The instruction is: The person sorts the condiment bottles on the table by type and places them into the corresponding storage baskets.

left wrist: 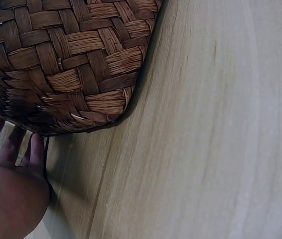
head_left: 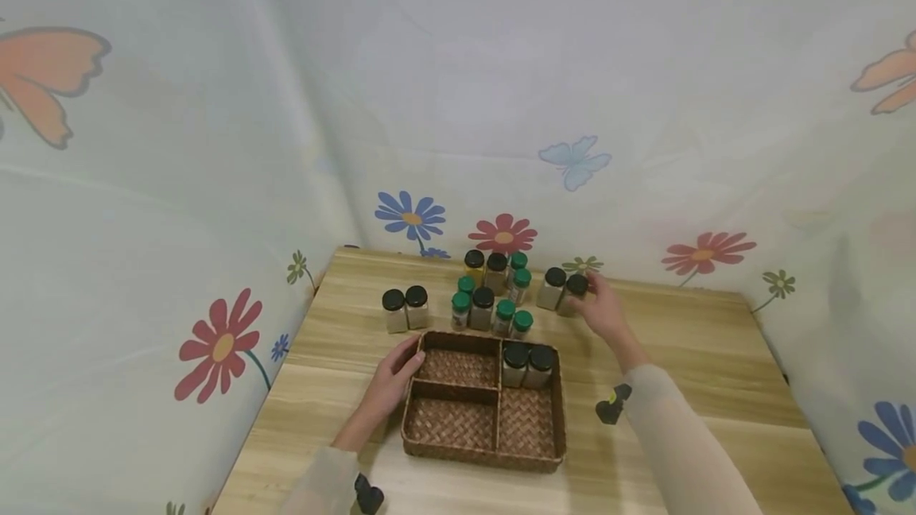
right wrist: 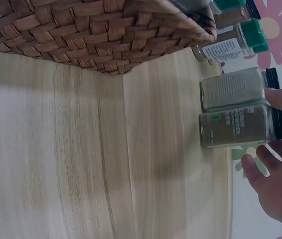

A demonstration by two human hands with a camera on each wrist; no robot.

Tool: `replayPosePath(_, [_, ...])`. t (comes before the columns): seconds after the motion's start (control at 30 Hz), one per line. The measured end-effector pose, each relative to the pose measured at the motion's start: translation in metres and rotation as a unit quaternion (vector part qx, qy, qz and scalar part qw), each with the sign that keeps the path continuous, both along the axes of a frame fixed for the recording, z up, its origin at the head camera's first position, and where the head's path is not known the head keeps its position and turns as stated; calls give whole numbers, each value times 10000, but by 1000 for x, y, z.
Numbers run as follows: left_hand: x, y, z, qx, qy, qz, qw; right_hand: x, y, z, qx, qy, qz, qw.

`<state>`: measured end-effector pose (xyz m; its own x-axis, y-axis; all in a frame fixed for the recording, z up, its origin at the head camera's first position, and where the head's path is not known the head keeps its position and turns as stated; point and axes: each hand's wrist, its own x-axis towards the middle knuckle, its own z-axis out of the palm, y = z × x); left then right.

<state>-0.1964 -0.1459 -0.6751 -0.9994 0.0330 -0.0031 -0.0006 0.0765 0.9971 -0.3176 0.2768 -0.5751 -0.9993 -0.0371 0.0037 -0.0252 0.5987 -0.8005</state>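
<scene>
My left hand (head_left: pixel 390 378) holds the back left corner of a brown woven divided basket (head_left: pixel 487 458). In the left wrist view its fingers (left wrist: pixel 37 149) reach the basket's outer wall. My right hand (head_left: pixel 604 310) is at the black lid of a clear spice jar (right wrist: pixel 238 127) with brownish powder, thumb on one side and fingers on the other. That jar stands upright on the table, beside another black-lidded jar (head_left: pixel 552 291). Two black-lidded jars (head_left: pixel 514 368) stand in the basket's right compartment, at its back end.
Behind the basket stands a cluster of several jars with green lids (head_left: pixel 460 310) and black lids (head_left: pixel 483 308). Two black-lidded jars (head_left: pixel 394 313) stand to the left. A flower-printed curtain (head_left: pixel 458 125) hangs at the back and sides of the wooden table (head_left: pixel 701 372).
</scene>
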Motion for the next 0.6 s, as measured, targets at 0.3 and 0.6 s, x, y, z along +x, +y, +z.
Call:
replayPosePath(0.3, [0,1,-1,-106,-6,3,9999,-2,-4,-7,659,445,51,9968])
replayPosePath(0.6, [0,0,-4,-105,11,31,9999,2,-6,-10,786,535,173,9953])
